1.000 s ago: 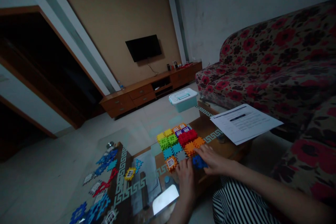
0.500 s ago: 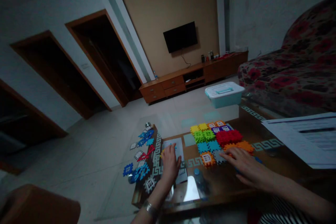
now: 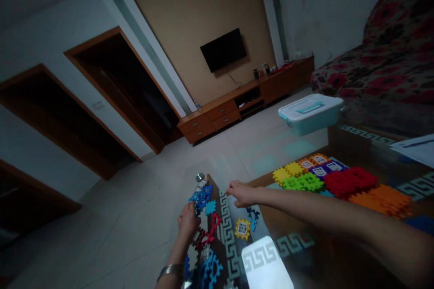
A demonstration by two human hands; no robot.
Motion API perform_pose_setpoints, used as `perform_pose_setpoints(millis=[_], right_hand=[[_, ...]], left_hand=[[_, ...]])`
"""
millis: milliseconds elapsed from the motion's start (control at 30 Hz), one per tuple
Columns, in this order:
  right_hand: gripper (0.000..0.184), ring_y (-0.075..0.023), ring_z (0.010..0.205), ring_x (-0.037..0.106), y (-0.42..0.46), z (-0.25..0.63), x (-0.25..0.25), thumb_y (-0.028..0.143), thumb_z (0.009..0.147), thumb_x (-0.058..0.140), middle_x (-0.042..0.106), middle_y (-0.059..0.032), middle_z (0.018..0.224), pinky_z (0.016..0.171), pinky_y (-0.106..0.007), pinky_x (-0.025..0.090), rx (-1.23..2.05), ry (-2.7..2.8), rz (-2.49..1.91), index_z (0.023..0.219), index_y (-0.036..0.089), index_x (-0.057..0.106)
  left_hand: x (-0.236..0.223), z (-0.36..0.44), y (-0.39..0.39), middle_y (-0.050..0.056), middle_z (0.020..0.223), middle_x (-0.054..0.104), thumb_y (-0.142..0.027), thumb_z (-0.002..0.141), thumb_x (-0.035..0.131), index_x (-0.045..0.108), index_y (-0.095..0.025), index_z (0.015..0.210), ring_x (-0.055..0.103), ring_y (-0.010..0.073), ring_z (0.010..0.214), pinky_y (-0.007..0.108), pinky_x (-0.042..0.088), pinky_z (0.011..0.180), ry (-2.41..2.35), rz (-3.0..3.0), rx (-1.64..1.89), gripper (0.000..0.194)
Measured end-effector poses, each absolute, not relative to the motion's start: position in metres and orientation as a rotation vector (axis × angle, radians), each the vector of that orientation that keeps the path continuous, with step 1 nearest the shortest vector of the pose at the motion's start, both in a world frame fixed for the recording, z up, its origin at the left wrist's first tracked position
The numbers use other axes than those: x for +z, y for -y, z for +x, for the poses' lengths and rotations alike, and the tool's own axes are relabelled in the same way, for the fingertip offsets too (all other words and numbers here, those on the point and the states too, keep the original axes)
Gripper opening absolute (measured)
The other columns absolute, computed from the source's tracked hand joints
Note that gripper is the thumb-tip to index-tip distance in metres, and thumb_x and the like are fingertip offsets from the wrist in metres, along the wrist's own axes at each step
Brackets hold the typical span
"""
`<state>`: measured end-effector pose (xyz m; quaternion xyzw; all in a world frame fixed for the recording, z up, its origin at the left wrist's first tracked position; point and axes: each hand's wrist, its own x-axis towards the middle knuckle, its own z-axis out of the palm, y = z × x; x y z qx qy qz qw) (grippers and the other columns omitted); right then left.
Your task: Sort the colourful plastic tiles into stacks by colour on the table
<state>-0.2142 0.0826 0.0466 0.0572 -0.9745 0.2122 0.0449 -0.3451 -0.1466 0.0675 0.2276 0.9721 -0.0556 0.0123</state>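
Observation:
My left hand (image 3: 189, 220) is at the left edge of the glass table, over a row of loose interlocking plastic pieces. Its fingers are curled beside a pale grey piece (image 3: 203, 220); whether they grip anything is hidden. Close by lie blue pieces (image 3: 203, 196), a light blue piece (image 3: 210, 207) and red pieces (image 3: 213, 230). My right hand (image 3: 240, 193) reaches across the table with its fingers bent down and together, and what they hold, if anything, is out of sight. Below it lie a yellow window piece (image 3: 242, 229) and a dark blue piece (image 3: 253, 217).
Colour-sorted stacks stand on the right: yellow (image 3: 288, 171), green (image 3: 303, 182), purple (image 3: 327, 170), red (image 3: 351, 181), orange (image 3: 381, 199). A lidded teal box (image 3: 313, 117) is behind them. Papers (image 3: 417, 148) lie far right, and a round metal lid (image 3: 200, 177) sits at the far left corner.
My right hand has moved left, away from the sorted stacks. My left hand has shifted left from the yellow piece to the loose row. The view has swung left.

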Motion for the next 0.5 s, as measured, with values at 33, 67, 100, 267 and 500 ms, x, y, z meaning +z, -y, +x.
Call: perform_pose_setpoints(millis=[33,67,100,267,500], right_hand=[[0.042,-0.0294,0.109,0.056,-0.075,-0.237,0.047,0.019,0.074,0.070,0.061,-0.0147,0.115,0.091,-0.038,0.047,0.646,2.980,0.114,0.115,0.015,0.065],[0.041,-0.0287,0.107,0.057,-0.067,-0.257,0.048,0.019,0.073,0.072,0.063,-0.0143,0.114,0.090,-0.037,0.047,0.659,2.978,0.014,0.112,0.014,0.065],[0.040,-0.0283,0.105,0.058,-0.059,-0.276,0.048,0.020,0.073,0.073,0.063,-0.0142,0.113,0.089,-0.037,0.048,0.677,2.980,-0.026,0.111,0.013,0.065],[0.040,-0.0252,0.102,0.058,-0.027,-0.338,0.043,0.011,0.070,0.076,0.067,-0.0108,0.108,0.088,-0.036,0.046,0.750,2.978,-0.195,0.108,0.009,0.063],[0.025,-0.0202,0.098,0.056,-0.028,-0.337,0.047,0.009,0.068,0.078,0.069,-0.0026,0.091,0.089,-0.032,0.043,0.724,2.999,-0.025,0.090,0.009,0.066]], left_hand=[[0.065,-0.349,0.144,0.013,0.139,0.055,-0.008,0.080,0.052,0.051,-0.019,0.123,0.049,0.0237,0.130,0.036,0.041,0.097,-3.012,0.721,-0.174,0.045],[0.063,-0.352,0.143,0.012,0.136,0.057,-0.008,0.082,0.050,0.051,-0.019,0.121,0.051,0.0235,0.128,0.037,0.041,0.097,-2.993,0.732,-0.172,0.040],[0.061,-0.353,0.141,0.012,0.132,0.060,-0.009,0.083,0.048,0.052,-0.019,0.118,0.053,0.0234,0.124,0.037,0.041,0.096,-2.977,0.749,-0.169,0.036],[0.059,-0.352,0.143,0.014,0.123,0.062,-0.009,0.079,0.053,0.051,-0.016,0.117,0.056,0.0260,0.117,0.040,0.041,0.095,-2.923,0.882,-0.197,0.039],[0.063,-0.347,0.159,0.009,0.109,0.062,-0.012,0.072,0.061,0.059,-0.019,0.107,0.057,0.0224,0.103,0.031,0.043,0.087,-2.855,0.961,-0.210,0.036]])
